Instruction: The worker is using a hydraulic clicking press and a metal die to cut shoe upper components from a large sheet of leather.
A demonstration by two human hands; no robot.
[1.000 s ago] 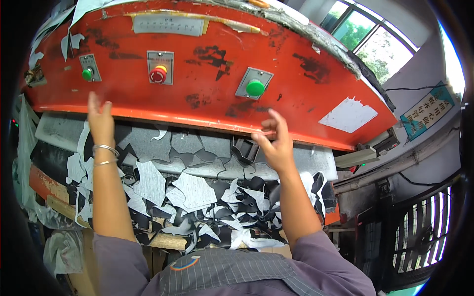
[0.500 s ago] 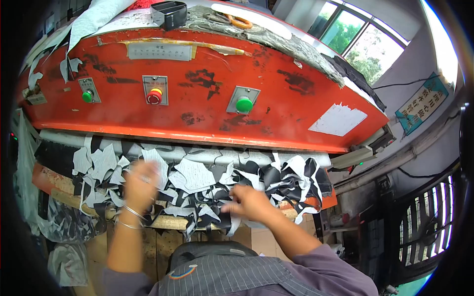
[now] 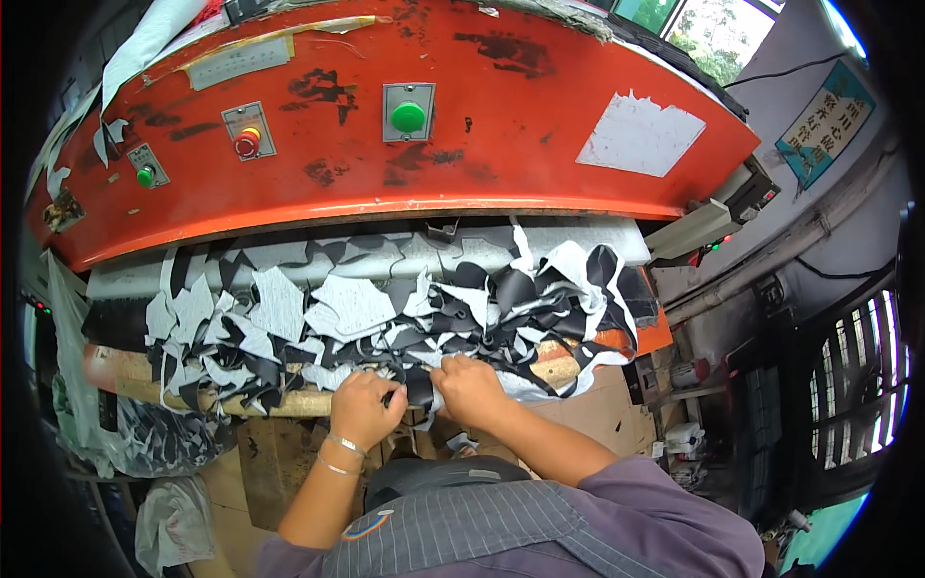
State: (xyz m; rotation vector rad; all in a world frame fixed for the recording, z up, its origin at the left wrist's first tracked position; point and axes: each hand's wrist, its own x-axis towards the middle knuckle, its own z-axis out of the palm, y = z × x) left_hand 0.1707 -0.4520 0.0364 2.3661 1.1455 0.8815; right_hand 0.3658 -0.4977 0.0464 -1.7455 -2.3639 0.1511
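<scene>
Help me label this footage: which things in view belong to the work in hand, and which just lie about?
Likely in the work:
- black and white scraps, with left hand and right hand at their front edge
- orange machine behind them

Likely just lying about:
- crumpled pale bundle, lower left

Two bare hands (image 3: 368, 409), two silver bangles (image 3: 337, 469), two green push buttons (image 3: 408, 117), one red mushroom button (image 3: 247, 144); overlapping scraps (image 3: 350, 306), probably dozens.

Both hands (image 3: 363, 409) at black scrap (image 3: 418, 387)
</scene>
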